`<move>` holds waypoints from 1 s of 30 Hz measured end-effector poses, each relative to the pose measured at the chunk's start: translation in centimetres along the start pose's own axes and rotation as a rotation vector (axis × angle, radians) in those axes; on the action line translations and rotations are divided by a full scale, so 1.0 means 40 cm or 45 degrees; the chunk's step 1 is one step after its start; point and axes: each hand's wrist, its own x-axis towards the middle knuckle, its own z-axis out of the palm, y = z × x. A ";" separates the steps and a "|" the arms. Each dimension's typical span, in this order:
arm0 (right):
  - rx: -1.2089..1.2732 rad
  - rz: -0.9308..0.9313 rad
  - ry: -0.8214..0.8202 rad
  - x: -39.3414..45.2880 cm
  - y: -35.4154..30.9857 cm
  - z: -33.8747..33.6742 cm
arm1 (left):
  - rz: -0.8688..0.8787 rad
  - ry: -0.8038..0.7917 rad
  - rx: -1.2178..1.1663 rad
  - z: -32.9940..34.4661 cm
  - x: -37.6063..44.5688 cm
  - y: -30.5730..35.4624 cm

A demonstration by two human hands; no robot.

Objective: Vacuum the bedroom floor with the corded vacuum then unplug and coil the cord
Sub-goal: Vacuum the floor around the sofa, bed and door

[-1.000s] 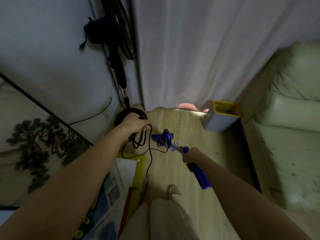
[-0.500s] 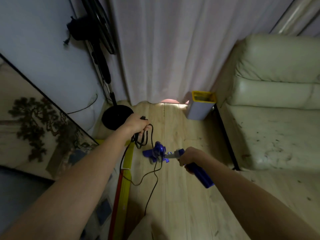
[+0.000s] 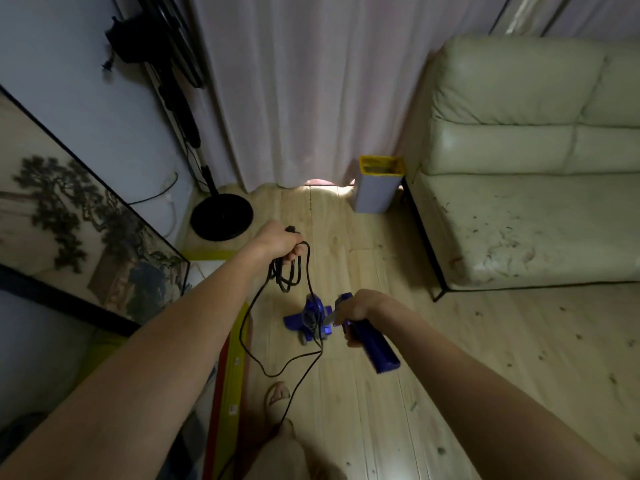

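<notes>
Right now your left hand (image 3: 277, 240) has its grip closed around a bundle of black cord (image 3: 289, 271), fingers curled over the top of several hanging loops. From those loops a loose length of the cord drops down, swings toward your 6 o'clock, curves across the wooden floor (image 3: 381, 410) and climbs back up toward the vacuum. Another strand trails past your foot (image 3: 277, 393) at the bottom of the view.

Your right hand (image 3: 356, 310) is wrapped tight round the blue handle (image 3: 377, 348) of the vacuum, with the end of the handle sticking out toward 5 o'clock below your wrist. The vacuum head (image 3: 310, 318) sits on the floor just at 9 o'clock of that hand, and at 6 o'clock of the cord bundle.

At 12 o'clock hangs a pale curtain (image 3: 294, 98), with a yellow-rimmed bin (image 3: 375, 192) standing at its foot. A cream sofa (image 3: 519, 202) fills the 2 o'clock side. At 11 o'clock stands a black fan (image 3: 194, 116) on its round base, and a framed tree painting (image 3: 69, 220) leans at 9 o'clock.
</notes>
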 end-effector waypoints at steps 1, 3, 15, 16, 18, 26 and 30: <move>0.032 0.013 -0.022 -0.008 0.001 0.002 | 0.013 0.013 0.013 0.004 -0.003 0.006; 0.066 0.022 -0.041 -0.025 0.006 0.001 | 0.029 0.013 0.022 0.017 -0.010 0.016; 0.027 -0.156 0.147 0.043 -0.104 0.018 | 0.006 0.012 -0.015 -0.041 0.057 -0.023; 0.091 -0.123 0.167 0.060 -0.114 0.016 | 0.007 0.012 -0.016 -0.052 0.072 -0.021; 0.219 -0.110 0.193 0.084 -0.140 0.005 | 0.012 0.007 -0.022 -0.071 0.108 -0.015; 0.478 -0.115 0.267 0.225 -0.305 -0.051 | -0.026 0.004 -0.032 -0.161 0.323 0.017; 0.514 -0.079 0.297 0.327 -0.404 -0.099 | -0.031 0.006 -0.044 -0.205 0.460 0.055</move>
